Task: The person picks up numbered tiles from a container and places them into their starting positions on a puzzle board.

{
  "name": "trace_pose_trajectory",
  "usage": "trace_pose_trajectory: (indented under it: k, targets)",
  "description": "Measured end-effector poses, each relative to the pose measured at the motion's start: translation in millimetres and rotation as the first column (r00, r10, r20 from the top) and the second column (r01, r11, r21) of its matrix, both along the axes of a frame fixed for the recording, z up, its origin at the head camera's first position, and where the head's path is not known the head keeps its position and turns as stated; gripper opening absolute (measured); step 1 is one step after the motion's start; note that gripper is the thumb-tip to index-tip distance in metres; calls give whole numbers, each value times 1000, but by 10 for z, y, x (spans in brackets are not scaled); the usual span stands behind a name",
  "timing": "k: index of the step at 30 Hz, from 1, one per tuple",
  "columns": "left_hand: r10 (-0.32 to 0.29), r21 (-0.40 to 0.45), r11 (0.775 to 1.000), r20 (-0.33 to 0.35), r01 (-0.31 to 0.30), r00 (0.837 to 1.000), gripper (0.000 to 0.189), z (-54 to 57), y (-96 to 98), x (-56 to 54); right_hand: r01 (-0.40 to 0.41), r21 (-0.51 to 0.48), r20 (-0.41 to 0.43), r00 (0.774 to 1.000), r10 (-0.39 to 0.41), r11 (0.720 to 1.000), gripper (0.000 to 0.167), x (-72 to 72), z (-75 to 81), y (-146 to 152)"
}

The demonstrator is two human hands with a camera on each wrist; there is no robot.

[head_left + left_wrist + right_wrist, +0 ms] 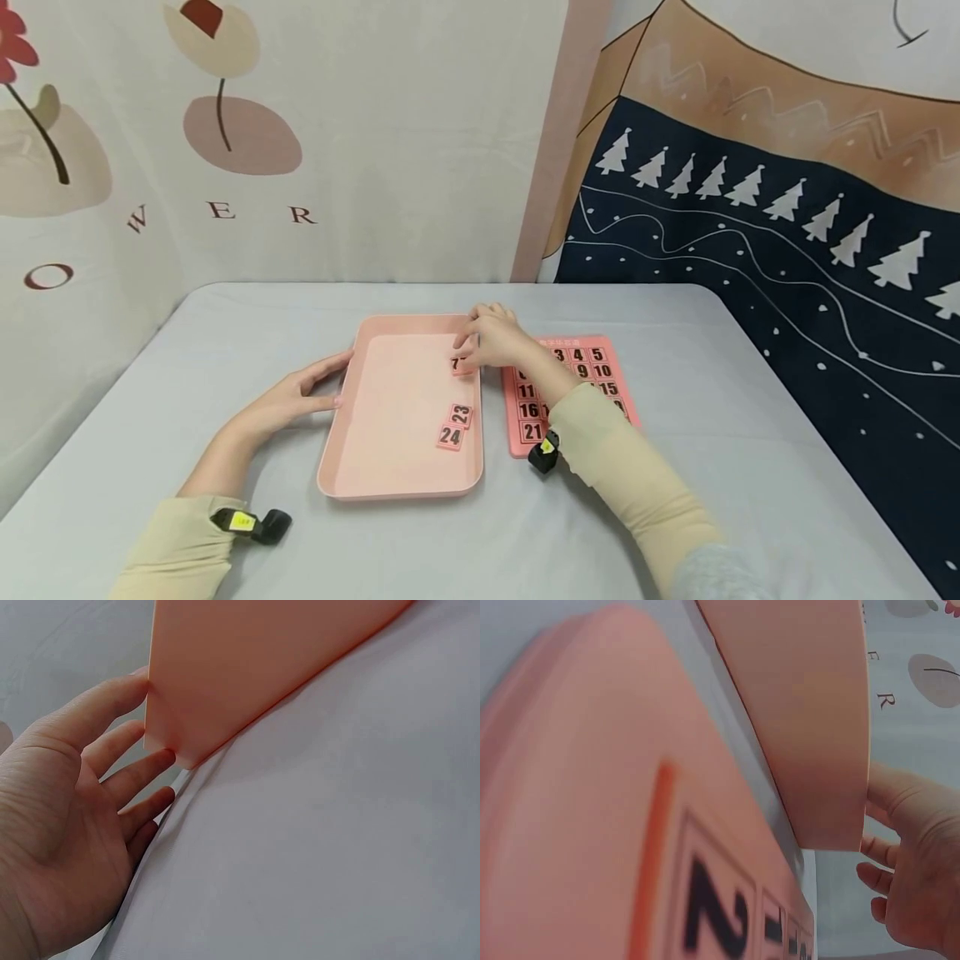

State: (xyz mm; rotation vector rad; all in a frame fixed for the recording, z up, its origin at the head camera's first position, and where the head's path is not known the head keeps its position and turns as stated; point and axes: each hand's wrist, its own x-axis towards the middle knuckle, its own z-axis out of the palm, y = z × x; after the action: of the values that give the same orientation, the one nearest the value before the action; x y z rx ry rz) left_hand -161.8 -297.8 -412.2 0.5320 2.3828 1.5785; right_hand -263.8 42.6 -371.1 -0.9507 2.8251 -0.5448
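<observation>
A pink rectangular tray (401, 492) lies on the table, with the number tiles 23 (461, 415) and 24 (450, 437) near its right side. My left hand (288, 400) touches the tray's left wall, thumb and fingers spread; the left wrist view shows its fingertips at the wall's edge. Over the tray's far right rim reaches my right hand (491, 337), thumb and index apart, right at another number tile (460, 367) that they partly cover. Beneath the right forearm lies a pink number board (522, 446) with rows of numbered squares, partly hidden; its blurred corner (607, 750) fills the right wrist view.
A pale grey cloth (397, 554) covers the table. Behind it hang a light curtain (420, 150) with flower prints and a dark blue cloth (675, 225) with white trees. Black wrist cameras (273, 527) are strapped over both sleeves.
</observation>
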Motion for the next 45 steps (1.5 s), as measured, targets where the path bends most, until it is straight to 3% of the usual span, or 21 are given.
trace_pose_trajectory:
  k: [7,15,21,28,38,45]
  targets:
    - [-2,-2,1000,-12,2,1000,68,7,9,-18,30,86,-32,999,-27,996,29,-12,-16,-92]
    - [-3,-3,1000,-9,3,1000,68,21,23,-19,50,102,-28,998,-48,994,23,3,-17,-124]
    - [-3,-9,1000,-12,3,1000,68,10,31,-18,68,29,-49,997,-66,997,27,21,-51,-85]
    - [-8,5,1000,-6,8,1000,68,-21,26,-21,123,-124,-146,979,-141,985,24,107,14,-3]
    - [1,0,1000,6,-1,1000,69,-21,7,-18,187,-258,-230,941,-248,948,25,408,149,212]
    - [-3,3,1000,6,3,1000,69,-30,-8,-25,255,-315,-209,921,-329,914,26,643,144,402]
